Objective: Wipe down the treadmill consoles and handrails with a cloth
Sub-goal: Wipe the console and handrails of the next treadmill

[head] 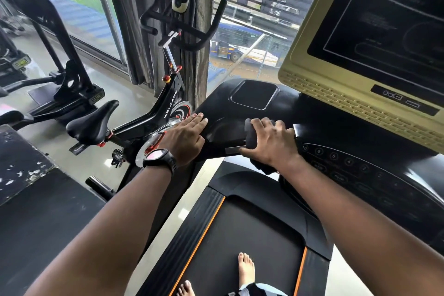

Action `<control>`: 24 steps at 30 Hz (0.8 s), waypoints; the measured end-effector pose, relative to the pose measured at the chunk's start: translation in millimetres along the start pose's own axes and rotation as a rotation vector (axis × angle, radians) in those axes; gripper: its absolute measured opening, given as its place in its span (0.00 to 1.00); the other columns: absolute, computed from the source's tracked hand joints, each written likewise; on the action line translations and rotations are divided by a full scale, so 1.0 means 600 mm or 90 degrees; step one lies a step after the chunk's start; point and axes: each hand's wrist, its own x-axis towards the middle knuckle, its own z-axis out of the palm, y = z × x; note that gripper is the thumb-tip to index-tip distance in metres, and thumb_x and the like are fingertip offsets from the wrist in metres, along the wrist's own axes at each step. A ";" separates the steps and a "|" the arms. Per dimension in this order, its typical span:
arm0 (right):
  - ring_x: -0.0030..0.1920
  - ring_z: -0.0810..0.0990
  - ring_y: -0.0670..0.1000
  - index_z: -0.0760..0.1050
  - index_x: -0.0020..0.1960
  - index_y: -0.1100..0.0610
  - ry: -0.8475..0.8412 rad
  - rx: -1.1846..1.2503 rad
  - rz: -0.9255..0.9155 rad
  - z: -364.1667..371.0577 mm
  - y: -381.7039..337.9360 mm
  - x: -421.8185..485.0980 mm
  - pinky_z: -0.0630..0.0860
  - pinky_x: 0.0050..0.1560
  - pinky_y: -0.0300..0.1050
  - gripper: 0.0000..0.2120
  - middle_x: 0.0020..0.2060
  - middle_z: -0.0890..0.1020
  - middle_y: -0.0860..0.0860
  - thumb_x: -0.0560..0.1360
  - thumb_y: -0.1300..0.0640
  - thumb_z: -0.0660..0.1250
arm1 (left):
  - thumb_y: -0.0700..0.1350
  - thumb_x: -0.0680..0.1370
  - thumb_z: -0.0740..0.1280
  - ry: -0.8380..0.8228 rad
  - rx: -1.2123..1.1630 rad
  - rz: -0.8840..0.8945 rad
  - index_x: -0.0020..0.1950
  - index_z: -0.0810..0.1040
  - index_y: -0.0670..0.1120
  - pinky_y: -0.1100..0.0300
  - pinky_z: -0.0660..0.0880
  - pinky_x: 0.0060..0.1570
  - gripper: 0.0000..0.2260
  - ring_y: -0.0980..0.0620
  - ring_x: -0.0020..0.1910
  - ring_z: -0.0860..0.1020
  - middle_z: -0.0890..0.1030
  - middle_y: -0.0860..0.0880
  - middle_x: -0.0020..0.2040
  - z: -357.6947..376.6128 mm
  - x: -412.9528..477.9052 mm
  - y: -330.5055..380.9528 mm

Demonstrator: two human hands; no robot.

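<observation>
Farthest left of the treadmill console point(221, 101) stands a black weight machine point(60, 60) with small plates on its feet, their lettering too blurred to read. Nearer the console, a spin bike point(144, 122) carries "WELCARE" in white up its frame, its saddle point(91, 122) pointing away from the console. Only a narrow strip of pale floor point(173, 218) lies open between the bike and the deck below the console. On the console's left wing, at its outer edge, the left hand point(185, 136) lies flat with fingers straight and together, holding nothing, a black wristwatch point(157, 155) behind it. Just right of that, the right hand point(271, 142) is curled tightly round a dark cloth point(251, 136), pressing it onto what looks like a short grip bar at the console's front edge, where a silver plate point(234, 150) shows beneath. Right of the cloth, a curved row of round keys point(334, 156) reads 10, 8, 6, 4, 2, and the labels below them are too dim to make out. Above the keys, a gold-framed screen point(384, 31) is dark, showing thin white outlines only. Below the console, the black belt point(245, 243) runs between orange-edged side rails, with a bare foot point(246, 269) standing on it.
</observation>
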 end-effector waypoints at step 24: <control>0.72 0.73 0.61 0.80 0.61 0.49 0.284 -0.561 -0.924 0.015 0.029 0.214 0.74 0.66 0.61 0.15 0.61 0.81 0.49 0.82 0.60 0.58 | 0.50 0.76 0.54 -0.005 0.031 -0.064 0.76 0.68 0.42 0.51 0.63 0.75 0.29 0.49 0.77 0.64 0.67 0.43 0.77 -0.002 0.025 0.016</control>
